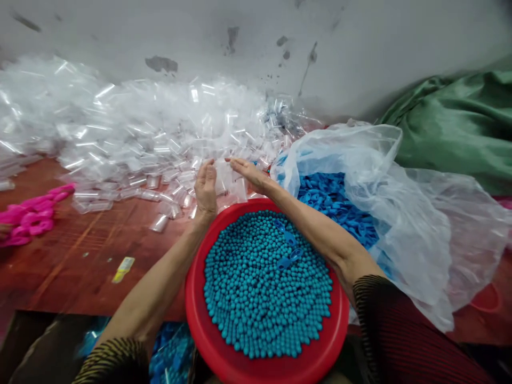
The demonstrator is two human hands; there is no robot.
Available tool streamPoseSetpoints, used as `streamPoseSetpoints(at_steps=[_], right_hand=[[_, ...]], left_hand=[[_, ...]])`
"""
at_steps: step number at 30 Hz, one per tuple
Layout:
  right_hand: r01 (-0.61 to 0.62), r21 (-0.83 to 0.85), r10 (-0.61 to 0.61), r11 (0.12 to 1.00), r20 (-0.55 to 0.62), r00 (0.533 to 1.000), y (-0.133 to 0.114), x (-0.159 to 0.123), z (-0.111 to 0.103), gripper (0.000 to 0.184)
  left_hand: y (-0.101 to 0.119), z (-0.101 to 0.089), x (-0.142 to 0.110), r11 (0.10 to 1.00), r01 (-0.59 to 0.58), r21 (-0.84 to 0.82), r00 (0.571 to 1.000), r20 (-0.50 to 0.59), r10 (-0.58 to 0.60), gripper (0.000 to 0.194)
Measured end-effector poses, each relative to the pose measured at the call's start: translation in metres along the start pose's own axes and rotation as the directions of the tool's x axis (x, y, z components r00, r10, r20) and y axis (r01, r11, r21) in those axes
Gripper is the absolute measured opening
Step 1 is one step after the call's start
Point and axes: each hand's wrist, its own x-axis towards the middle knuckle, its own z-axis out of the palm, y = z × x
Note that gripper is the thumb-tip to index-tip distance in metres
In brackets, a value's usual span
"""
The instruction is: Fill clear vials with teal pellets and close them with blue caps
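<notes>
My left hand [205,188] and my right hand [248,172] reach past a red bowl [200,330] into a heap of small clear plastic tubes [160,138]. Both hands are flat with the fingers stretched out, facing each other, with clear tubes between and under them. I cannot see a tube gripped in either. The bowl sits near me, full of small teal balls [264,288], with two blue plastic clips [288,250] lying on top.
A clear plastic bag [400,213] with blue plastic parts [332,200] lies at the right. Pink plastic pieces [32,216] are at the left on the red-brown table [80,256]. A green sack [452,122] stands back right, with a grey wall behind.
</notes>
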Motion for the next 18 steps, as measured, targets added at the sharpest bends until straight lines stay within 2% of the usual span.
streamPoseSetpoints(at_steps=[2,4,8,11,14,16,18], right_hand=[[0.051,0.019,-0.05,0.999,-0.041,0.998,-0.01,-0.013,0.001,0.045],[0.098,0.004,-0.098,0.995,-0.054,0.994,-0.016,-0.03,0.001,0.046],[0.171,-0.04,-0.173,0.984,-0.053,0.983,-0.015,-0.072,0.002,0.046],[0.187,-0.097,-0.194,0.978,-0.06,0.979,-0.002,-0.102,0.005,0.045],[0.141,-0.138,-0.148,0.98,-0.036,0.988,0.013,-0.122,0.008,0.045],[0.11,-0.207,-0.099,0.972,0.061,0.993,0.018,-0.129,0.01,0.043],[0.116,-0.31,-0.046,0.943,0.223,0.974,0.017,-0.132,0.011,0.04]], left_hand=[[0.01,0.001,-0.013,0.983,-0.159,0.088,0.987,0.012,0.158,0.051],[0.02,0.0,-0.03,0.953,-0.251,0.167,0.968,0.072,0.243,0.047],[0.032,-0.006,-0.069,0.911,-0.331,0.244,0.932,0.235,0.276,0.048],[0.032,-0.013,-0.094,0.91,-0.305,0.283,0.923,0.324,0.209,0.053],[0.033,-0.02,-0.11,0.892,-0.257,0.373,0.902,0.424,0.082,0.052],[0.037,-0.025,-0.115,0.852,-0.248,0.462,0.864,0.503,-0.021,0.049],[0.04,-0.03,-0.117,0.797,-0.252,0.549,0.811,0.569,-0.136,0.048]])
